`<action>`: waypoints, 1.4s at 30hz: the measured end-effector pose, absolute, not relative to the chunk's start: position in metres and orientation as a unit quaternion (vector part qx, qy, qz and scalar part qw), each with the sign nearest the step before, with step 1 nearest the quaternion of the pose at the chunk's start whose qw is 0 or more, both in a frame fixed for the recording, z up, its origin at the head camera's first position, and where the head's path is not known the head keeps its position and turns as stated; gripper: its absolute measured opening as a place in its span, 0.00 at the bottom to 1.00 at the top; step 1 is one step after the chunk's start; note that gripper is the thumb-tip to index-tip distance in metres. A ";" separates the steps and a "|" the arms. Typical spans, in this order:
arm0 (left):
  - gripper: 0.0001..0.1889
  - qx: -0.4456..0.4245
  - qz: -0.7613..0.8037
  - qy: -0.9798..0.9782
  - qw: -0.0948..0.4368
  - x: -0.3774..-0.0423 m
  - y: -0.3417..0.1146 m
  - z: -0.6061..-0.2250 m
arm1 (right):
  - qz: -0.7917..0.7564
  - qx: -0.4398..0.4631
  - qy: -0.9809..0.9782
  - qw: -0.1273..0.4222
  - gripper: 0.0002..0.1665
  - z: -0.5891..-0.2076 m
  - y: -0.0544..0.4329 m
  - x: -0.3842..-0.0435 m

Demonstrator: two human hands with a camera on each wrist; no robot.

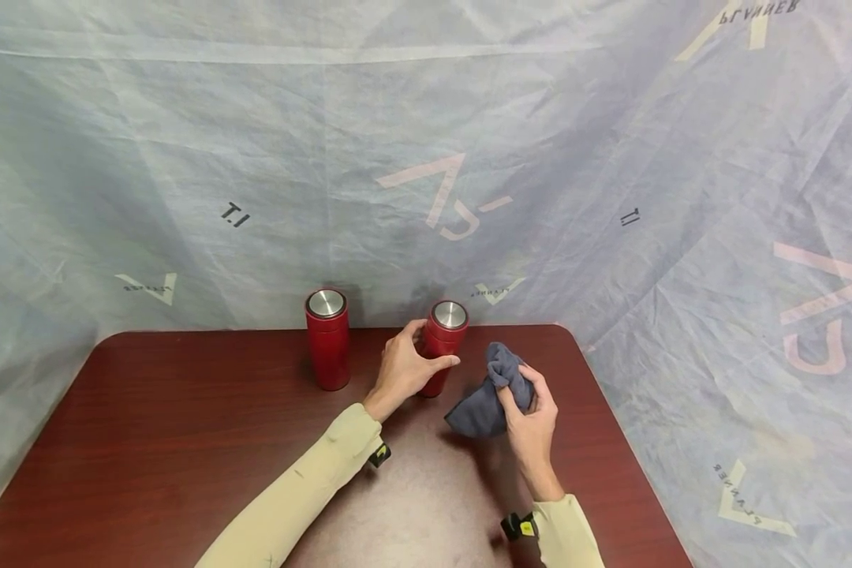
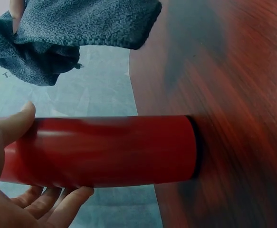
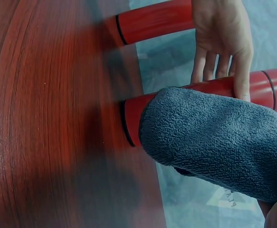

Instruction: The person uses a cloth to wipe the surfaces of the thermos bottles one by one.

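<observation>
My left hand [image 1: 401, 364] grips a red flask [image 1: 445, 339] with a brushed silver lid top, which stands upright near the table's back edge. In the left wrist view the thumb lies along one side of the flask [image 2: 124, 149] and the fingers curl round the other. A dark grey-blue cloth [image 1: 479, 412] hangs bunched from my right hand [image 1: 534, 426], pinched between thumb and fingers just right of that flask. In the right wrist view the cloth [image 3: 214, 137] covers part of the flask; whether they touch I cannot tell. A second, similar red flask [image 1: 330, 351] stands upright to the left.
The dark reddish-brown wooden table [image 1: 184, 442] has rounded back corners. Grey-white printed sheeting [image 1: 291, 158] hangs right behind it and along both sides.
</observation>
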State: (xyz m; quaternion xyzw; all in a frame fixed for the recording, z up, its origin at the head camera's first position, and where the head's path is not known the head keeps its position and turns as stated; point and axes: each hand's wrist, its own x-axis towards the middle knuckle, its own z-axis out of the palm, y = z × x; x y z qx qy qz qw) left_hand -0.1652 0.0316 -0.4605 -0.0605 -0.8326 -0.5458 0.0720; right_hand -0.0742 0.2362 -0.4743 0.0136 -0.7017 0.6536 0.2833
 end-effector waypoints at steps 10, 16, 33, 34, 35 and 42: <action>0.49 -0.090 -0.535 -0.839 0.037 -0.153 0.023 -0.465 | 0.650 0.014 -0.706 0.281 0.23 -0.481 0.230 -0.071; 0.48 -0.074 -0.546 -0.833 0.038 -0.127 0.004 -0.469 | 0.652 0.029 -0.707 0.274 0.22 -0.485 0.221 -0.066; 0.34 -0.027 -0.630 -0.773 0.069 -0.048 -0.069 -0.487 | 0.657 0.051 -0.711 0.244 0.21 -0.496 0.191 -0.049; 0.33 -0.021 -0.629 -0.774 0.070 -0.045 -0.073 -0.488 | 0.658 0.054 -0.711 0.241 0.21 -0.497 0.190 -0.048; 0.33 -0.014 -0.628 -0.775 0.072 -0.043 -0.077 -0.489 | 0.658 0.055 -0.713 0.238 0.22 -0.499 0.189 -0.047; 0.30 0.022 -0.621 -0.779 0.077 -0.034 -0.102 -0.498 | 0.659 0.057 -0.717 0.222 0.22 -0.504 0.181 -0.045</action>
